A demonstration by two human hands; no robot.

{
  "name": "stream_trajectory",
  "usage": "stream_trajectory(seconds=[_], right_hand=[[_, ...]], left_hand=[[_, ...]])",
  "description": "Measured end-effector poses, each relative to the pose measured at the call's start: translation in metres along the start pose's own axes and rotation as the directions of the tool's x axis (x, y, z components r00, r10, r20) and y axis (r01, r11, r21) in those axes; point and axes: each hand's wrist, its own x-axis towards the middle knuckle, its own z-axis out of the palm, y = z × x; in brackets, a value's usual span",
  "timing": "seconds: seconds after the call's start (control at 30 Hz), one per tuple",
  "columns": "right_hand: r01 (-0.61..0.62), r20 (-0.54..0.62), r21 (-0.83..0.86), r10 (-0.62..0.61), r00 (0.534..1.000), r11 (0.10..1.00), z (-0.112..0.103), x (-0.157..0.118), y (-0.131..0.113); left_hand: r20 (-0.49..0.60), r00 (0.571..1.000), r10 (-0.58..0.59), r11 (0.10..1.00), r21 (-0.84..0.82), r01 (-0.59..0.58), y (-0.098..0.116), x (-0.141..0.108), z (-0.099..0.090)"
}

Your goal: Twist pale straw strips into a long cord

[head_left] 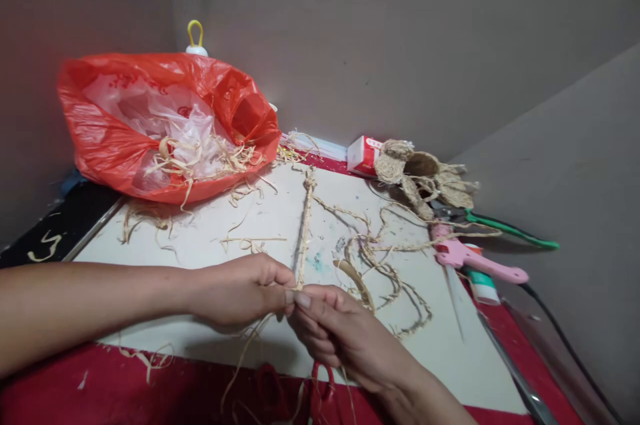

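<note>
A pale straw braid [304, 231] runs from a knotted far end down to my fingers over the white board [200, 238]. My left hand [245, 288] pinches its near end between thumb and forefinger. Right against it, my right hand [335, 325] is closed on the same spot, thumb tip beside the left thumb. Loose straw strands hang below both hands toward the front edge. To the right lies a tangle of thin twisted straw cord [385, 265]. Red-handled scissors [323, 378] lie partly hidden beneath my right hand.
A red plastic bag [110, 151] with straw strands stands at the back left. At the right are a pink glue gun [465, 258], green-handled pliers [515, 228], woven straw pieces [425, 175] and a red-and-white box [363, 156]. A grey wall rises behind.
</note>
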Motion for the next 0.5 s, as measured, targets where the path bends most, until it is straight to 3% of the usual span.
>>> stream_trajectory(seconds=[0.13,0.3,0.5], right_hand=[[-0.006,-0.031,0.066,0.008,0.999,0.998,0.004,0.001,0.001],[0.058,-0.186,0.08,-0.042,0.982,0.995,0.014,0.001,0.008],[0.115,-0.332,0.102,-0.076,0.94,0.988,0.028,0.001,0.013]], left_hand=[[-0.035,0.997,0.065,0.979,0.194,-0.057,0.005,-0.004,-0.002],[-0.109,0.98,0.168,0.865,0.493,-0.093,0.009,-0.009,0.002],[-0.182,0.977,0.108,0.88,0.474,-0.01,0.008,-0.013,0.014]])
